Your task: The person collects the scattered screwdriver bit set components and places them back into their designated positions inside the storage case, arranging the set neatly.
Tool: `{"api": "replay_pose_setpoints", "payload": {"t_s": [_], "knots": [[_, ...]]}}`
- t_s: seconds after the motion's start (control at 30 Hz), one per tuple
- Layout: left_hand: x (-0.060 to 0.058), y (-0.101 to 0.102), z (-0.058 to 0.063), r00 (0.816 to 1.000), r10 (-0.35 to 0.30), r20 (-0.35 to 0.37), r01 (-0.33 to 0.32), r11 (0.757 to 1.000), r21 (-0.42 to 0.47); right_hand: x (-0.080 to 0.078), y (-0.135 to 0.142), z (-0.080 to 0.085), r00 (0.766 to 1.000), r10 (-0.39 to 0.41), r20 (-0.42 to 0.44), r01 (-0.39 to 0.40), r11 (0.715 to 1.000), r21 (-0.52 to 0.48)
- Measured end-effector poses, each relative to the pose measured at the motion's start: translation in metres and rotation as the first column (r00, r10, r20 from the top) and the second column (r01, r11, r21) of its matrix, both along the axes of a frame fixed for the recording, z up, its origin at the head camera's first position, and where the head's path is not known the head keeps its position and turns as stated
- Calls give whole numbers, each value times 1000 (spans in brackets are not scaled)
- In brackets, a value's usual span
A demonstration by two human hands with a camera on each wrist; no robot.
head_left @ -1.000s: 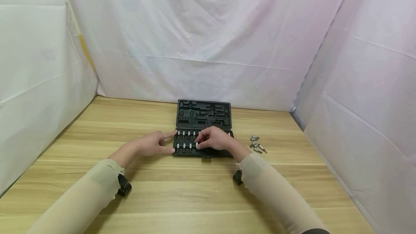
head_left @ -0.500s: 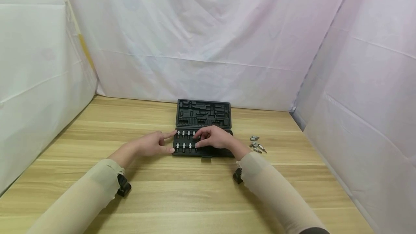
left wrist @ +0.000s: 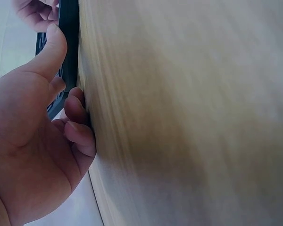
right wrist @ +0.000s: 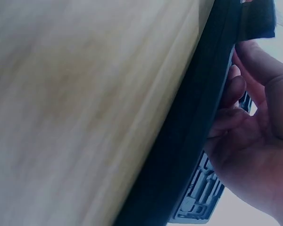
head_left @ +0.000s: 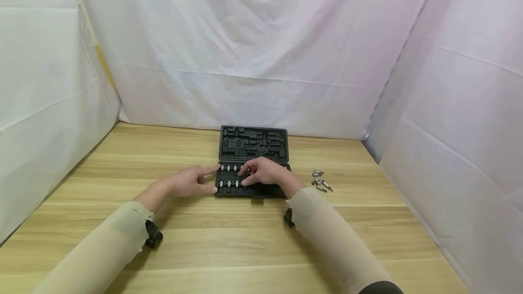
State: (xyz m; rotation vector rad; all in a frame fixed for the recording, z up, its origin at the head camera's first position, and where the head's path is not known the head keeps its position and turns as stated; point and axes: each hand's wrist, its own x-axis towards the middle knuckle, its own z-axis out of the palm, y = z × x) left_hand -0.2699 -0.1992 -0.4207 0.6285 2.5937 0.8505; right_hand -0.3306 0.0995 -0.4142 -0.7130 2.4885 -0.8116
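Note:
A black socket-set case [head_left: 278, 190] lies unfolded on the table. Silver bit sockets [head_left: 229, 185] stand in two rows in its near half. My left hand [head_left: 184, 182] steadies the case, its straight index finger and thumb touching the left edge while the other fingers bend inward. Over the near half, my right hand [head_left: 266, 172] has its thumb on a bit socket in the front row, with the index finger apart from the thumb. That bit socket is mostly hidden by the thumb, and the hand covers part of the back row.
Several loose bit sockets [head_left: 321, 181] lie on the wooden table [head_left: 220, 248] to the right of the case. The case's moulded lid [head_left: 253, 144] lies behind the near half. White sheets [head_left: 253, 49] enclose the back and sides.
My right thumb and index finger have parted from their pinch on the front-row bit socket; the thumb now rests on it. My left hand stays at the case edge. The head view has shifted slightly.

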Motion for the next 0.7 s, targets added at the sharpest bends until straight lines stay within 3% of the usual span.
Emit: {"api": "replay_pose_setpoints", "payload": {"t_s": [0.7], "knots": [[-2, -4, 0, 1000, 10, -1, -10, 1000, 2, 4, -27, 6, 992, -128, -18, 129, 986, 108]]}}
